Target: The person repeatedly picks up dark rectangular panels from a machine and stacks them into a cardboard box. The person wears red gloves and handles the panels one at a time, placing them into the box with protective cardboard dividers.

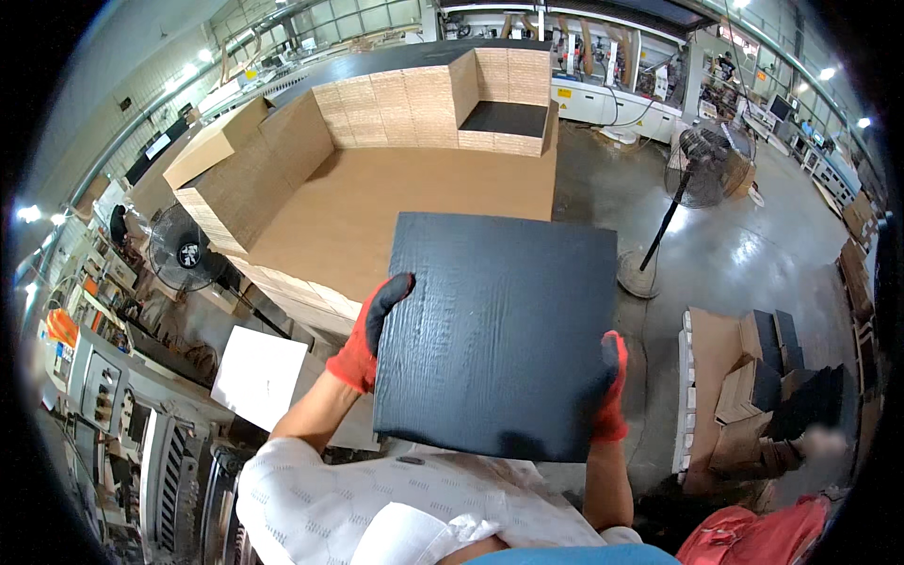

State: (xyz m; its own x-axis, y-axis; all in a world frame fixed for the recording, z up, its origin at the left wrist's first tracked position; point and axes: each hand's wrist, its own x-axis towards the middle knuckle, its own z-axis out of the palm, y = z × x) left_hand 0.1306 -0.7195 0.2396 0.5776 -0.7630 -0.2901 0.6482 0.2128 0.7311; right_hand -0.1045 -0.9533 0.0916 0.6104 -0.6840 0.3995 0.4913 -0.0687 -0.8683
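Black square panel (504, 334) held up flat in centre of view, wood-grain face toward camera. Left hand (370, 337), red-and-black glove, clamped on panel's left edge, fingers over front face. Right hand (610, 388), same kind of glove, clamped on right edge near lower corner. Beyond panel: large pallet stack of brown boards (395, 202), higher tiers far and left. One black panel (507, 118) lies on far tier. Standing fan (702, 169) right. Near right, low pallet (702, 395) holding loose brown and black pieces (767, 381).
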